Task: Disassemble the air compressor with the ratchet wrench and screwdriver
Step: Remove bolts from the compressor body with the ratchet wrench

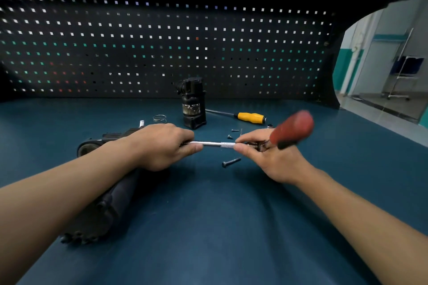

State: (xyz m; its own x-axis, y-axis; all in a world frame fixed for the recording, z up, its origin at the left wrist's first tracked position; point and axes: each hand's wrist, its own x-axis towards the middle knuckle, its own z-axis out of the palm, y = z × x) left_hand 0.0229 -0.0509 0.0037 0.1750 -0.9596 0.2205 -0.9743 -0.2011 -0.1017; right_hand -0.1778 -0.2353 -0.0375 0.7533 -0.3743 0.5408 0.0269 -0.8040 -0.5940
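Note:
The black air compressor body [108,206] lies on its side on the blue bench, under my left forearm. My left hand [162,146] is closed over its top end and the tip of a silver extension bar [215,144]. My right hand [268,155] pinches the bar's knurled end at the ratchet wrench head. The wrench's red handle [293,128] sticks up to the right, blurred. A black motor part [193,103] stands upright behind. A yellow-handled screwdriver [250,117] lies to its right.
A long black bolt [231,162] lies just below the bar. Small screws [232,133] lie between my hands and the screwdriver. A wire spring [159,118] and a small silver pin [141,123] sit behind my left hand. A black pegboard [162,48] closes the back of the bench.

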